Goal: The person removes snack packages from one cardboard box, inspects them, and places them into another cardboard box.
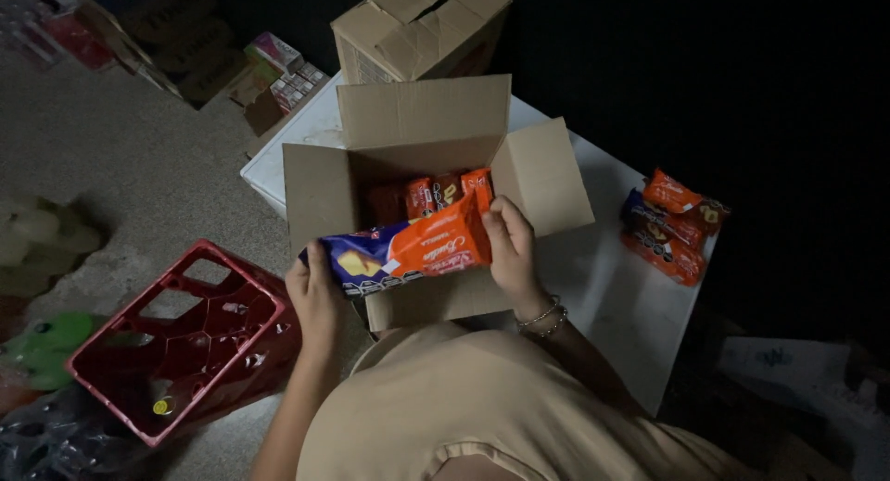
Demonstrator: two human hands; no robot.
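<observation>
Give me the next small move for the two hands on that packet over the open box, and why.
Probably carry the orange and blue packet right to the packet pile on the white table. Left hand and right hand hold its ends above the open cardboard box, where more packets remain.

orange-blue packet (408,251) over open carton (320,189) | orange packets (669,226) right, on table

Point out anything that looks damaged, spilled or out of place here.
Nothing stands out. Both hands, left hand and right hand, hold an intact orange-and-blue snack pack over the open cardboard box. More packs lie loosely piled on the white table.
</observation>
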